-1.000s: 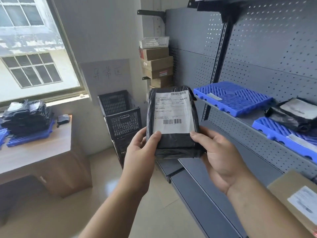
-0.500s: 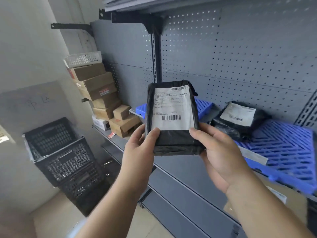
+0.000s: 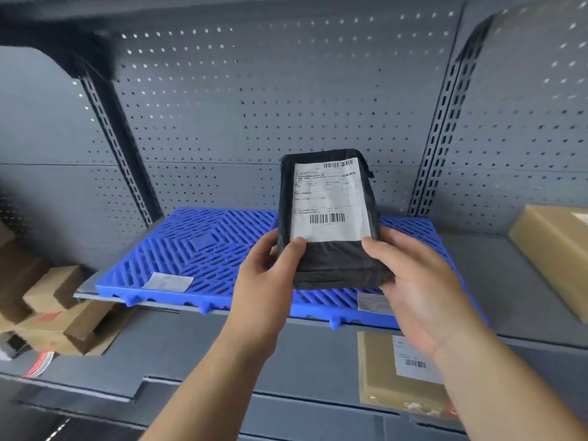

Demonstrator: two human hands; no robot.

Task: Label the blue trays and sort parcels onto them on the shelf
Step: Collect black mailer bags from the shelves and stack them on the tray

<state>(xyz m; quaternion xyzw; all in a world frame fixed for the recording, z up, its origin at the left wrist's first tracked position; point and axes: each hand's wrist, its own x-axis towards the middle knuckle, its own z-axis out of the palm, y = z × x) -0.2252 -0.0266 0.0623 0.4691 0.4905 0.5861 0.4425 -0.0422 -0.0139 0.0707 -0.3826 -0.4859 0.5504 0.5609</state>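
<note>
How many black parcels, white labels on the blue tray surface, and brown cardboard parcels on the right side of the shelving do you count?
black parcel: 1
tray labels: 2
brown cardboard parcels: 2
Total: 5

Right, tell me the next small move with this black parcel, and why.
Probably reach forward and lay the black parcel flat on the blue tray. The left hand and the right hand hold it upright in front of that tray, which carries a paper label at its front edge and no parcel in view.
</note>
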